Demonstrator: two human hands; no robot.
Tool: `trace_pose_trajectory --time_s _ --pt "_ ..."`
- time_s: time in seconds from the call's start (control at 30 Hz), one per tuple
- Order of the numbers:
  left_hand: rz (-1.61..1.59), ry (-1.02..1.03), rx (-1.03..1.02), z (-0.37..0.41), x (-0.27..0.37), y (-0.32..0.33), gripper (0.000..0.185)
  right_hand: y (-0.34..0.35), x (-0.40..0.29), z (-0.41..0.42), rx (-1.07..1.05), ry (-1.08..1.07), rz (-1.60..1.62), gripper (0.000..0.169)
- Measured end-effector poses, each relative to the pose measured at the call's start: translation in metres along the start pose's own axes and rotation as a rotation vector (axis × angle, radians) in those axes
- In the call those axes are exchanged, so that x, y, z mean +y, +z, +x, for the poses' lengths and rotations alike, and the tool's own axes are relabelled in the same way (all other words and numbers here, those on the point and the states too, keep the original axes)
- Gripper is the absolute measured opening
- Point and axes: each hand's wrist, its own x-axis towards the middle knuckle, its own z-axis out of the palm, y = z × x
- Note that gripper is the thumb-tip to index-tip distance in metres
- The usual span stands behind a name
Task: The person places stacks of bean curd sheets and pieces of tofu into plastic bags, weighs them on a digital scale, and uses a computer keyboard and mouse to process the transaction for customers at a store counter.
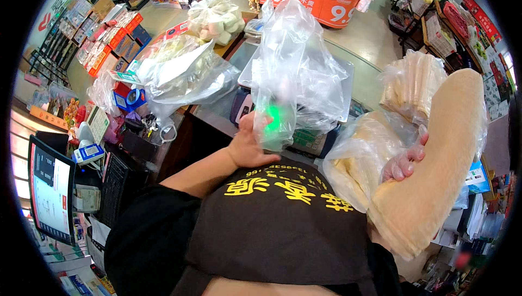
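My left hand (251, 143) is at the front of a digital scale (312, 141), its fingers partly behind the hanging end of a clear plastic bag (289, 43). Whether they grip that bag is unclear. A green-lit display glows through the plastic. The bag lies bunched over the scale's metal pan (346, 79). Under thin clear plastic, my right hand (405, 161) grips a thick folded stack of thin beige sheets (432, 165), like tofu skin, held tilted at the right. Just left of it sits an opened plastic bag (359, 157) with more such sheets.
Another bagged bundle of rolled beige sheets (414, 83) is on the glass counter at right. Bagged pale food (218, 18) and a larger clear bag (183, 71) lie left of the scale. A monitor (51, 190) and a keyboard (118, 190) stand at far left.
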Motion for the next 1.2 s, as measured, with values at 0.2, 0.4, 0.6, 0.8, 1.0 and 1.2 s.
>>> trace_pose_trajectory --time_s 0.2,0.4,0.6,0.8,1.0,1.2 --pt "0.016 0.479 -0.068 0.124 0.009 0.035 0.023 0.027 0.041 0.000 0.076 -0.049 0.152 0.064" --pt "-0.936 -0.278 -0.460 0.282 0.028 0.021 0.028 0.049 0.092 0.009 0.084 -0.060 0.252 0.072" --pt "-0.782 -0.384 -0.608 0.309 0.040 -0.028 0.029 0.055 0.122 0.018 0.415 -0.122 0.168 0.074" --pt "-0.071 0.266 -0.495 0.281 0.050 -0.097 0.036 0.026 0.138 0.011 0.850 -0.056 0.152 0.076" --pt "-0.262 0.098 -0.336 0.187 0.119 -0.183 0.022 0.002 0.141 0.083 0.778 0.023 0.008 0.081" --pt "-1.502 -0.729 -0.104 0.043 0.062 -0.146 0.016 -0.058 0.154 0.148 0.780 -0.261 -0.100 0.061"
